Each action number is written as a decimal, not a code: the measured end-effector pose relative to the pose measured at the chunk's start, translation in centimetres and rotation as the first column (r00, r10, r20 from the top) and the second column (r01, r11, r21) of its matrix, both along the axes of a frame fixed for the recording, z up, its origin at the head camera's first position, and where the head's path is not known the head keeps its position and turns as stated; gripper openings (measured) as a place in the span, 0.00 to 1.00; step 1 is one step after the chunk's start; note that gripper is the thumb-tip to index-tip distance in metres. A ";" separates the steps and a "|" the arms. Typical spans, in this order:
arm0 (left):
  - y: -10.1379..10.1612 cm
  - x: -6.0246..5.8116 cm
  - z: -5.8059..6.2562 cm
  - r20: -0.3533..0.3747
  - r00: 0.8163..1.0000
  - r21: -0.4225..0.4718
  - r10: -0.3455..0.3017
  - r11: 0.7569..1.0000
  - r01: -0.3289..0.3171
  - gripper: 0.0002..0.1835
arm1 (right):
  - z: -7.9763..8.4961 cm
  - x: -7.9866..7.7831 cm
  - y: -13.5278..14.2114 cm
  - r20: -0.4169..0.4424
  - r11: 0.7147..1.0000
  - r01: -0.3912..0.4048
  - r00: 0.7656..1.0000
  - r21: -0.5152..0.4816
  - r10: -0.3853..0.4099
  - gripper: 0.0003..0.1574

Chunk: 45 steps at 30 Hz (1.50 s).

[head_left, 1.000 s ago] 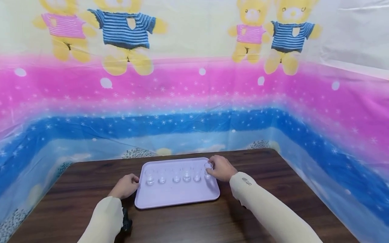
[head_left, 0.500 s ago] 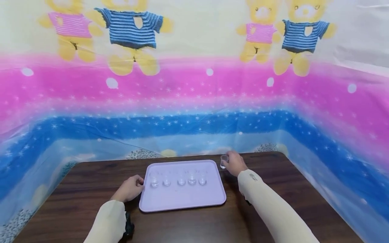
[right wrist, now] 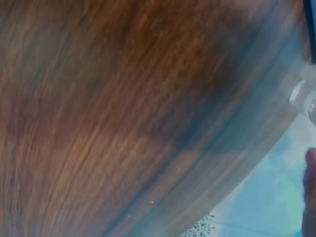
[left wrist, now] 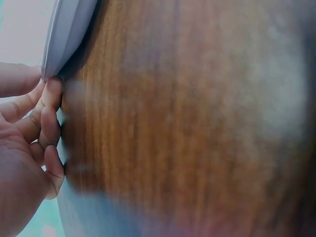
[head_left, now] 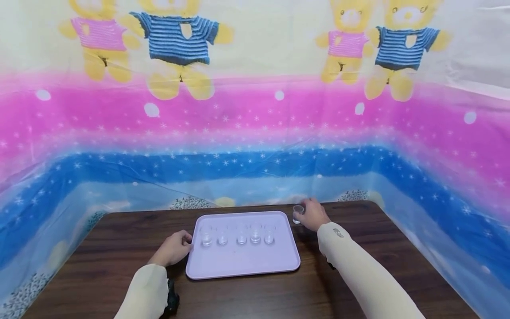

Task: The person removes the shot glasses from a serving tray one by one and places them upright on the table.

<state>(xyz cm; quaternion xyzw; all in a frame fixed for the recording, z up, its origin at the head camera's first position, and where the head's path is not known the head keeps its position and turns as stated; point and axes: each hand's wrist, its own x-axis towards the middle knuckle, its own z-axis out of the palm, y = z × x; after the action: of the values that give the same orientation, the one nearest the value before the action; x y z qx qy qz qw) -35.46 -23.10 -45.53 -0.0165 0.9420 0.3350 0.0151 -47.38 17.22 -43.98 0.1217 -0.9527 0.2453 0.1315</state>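
Note:
A lilac tray (head_left: 243, 263) lies on the table with several small clear shot glasses (head_left: 255, 235) in a row across it. My left hand (head_left: 172, 249) pinches the tray's left rim; in the left wrist view the thumb (left wrist: 19, 80) is on one side of the rim and curled fingers on the other. Just off the tray's far right corner, my right hand (head_left: 314, 215) holds another shot glass (head_left: 296, 210) upright between thumb and fingers. Only part of that shot glass (right wrist: 299, 95) and one fingertip (right wrist: 310, 173) enter the right wrist view.
The dark wooden table (head_left: 247, 299) ends at a far edge close behind the tray and right hand. A printed cloth (head_left: 247, 168) with bears hangs around its back and sides.
The right hand has lifted the rightmost shot glass from the tray and carried it right, past the rim, to the table. The left hand has kept to the tray's left rim.

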 end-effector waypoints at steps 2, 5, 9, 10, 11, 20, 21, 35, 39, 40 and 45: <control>-0.1 0.1 0.0 0.006 1.000 0.005 -0.005 1.000 0.005 0.13 | 0.3 0.1 0.0 -0.056 1.000 -0.022 0.998 -0.013 0.021 0.33; -0.4 0.2 0.0 0.012 1.000 0.004 -0.008 1.000 0.008 0.13 | 0.6 0.3 -0.4 -0.155 0.995 -0.095 0.984 -0.021 0.090 0.30; -0.6 0.2 0.1 0.005 1.000 0.006 -0.019 1.000 0.019 0.13 | 0.6 1.1 -1.7 -0.216 0.980 -0.200 0.957 -0.017 0.192 0.25; -0.6 0.2 0.1 0.003 1.000 0.005 -0.021 1.000 0.021 0.13 | 0.5 1.5 -2.1 -0.205 0.975 -0.224 0.954 -0.011 0.217 0.25; -0.6 0.2 0.1 0.000 1.000 0.007 -0.022 1.000 0.022 0.13 | 0.4 1.8 -2.5 -0.193 0.969 -0.248 0.951 -0.003 0.243 0.25; -0.5 0.2 0.2 0.004 1.000 0.001 -0.019 1.000 0.019 0.13 | 0.2 4.0 -5.3 -0.041 0.923 -0.379 0.923 0.062 0.382 0.32; -0.4 0.3 0.3 0.003 1.000 -0.002 -0.020 1.000 0.020 0.13 | 0.2 4.1 -5.4 -0.040 0.923 -0.382 0.922 0.053 0.384 0.32; 0.1 0.0 0.2 0.003 1.000 -0.006 -0.012 1.000 0.012 0.12 | -0.6 4.6 -5.7 -0.010 0.904 -0.427 0.904 0.019 0.427 0.20; 0.2 0.0 0.1 0.023 1.000 -0.004 -0.001 1.000 0.001 0.12 | -0.8 4.6 -5.4 -0.027 0.919 -0.392 0.919 0.034 0.393 0.18; 0.2 0.0 0.1 0.027 1.000 -0.003 -0.001 1.000 0.001 0.12 | -0.7 4.5 -5.3 -0.034 0.923 -0.382 0.923 0.034 0.383 0.18; 0.3 0.1 0.2 0.008 1.000 0.000 -0.014 1.000 0.014 0.12 | 0.2 3.9 -3.5 -0.077 0.946 -0.322 0.943 0.016 0.323 0.18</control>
<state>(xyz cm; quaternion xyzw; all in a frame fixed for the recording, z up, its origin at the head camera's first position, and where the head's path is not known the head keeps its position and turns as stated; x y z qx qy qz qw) -35.32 -22.83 -45.32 -0.0113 0.9421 0.3346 0.0212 -43.50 13.69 -43.75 0.2857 -0.9145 0.2570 0.1268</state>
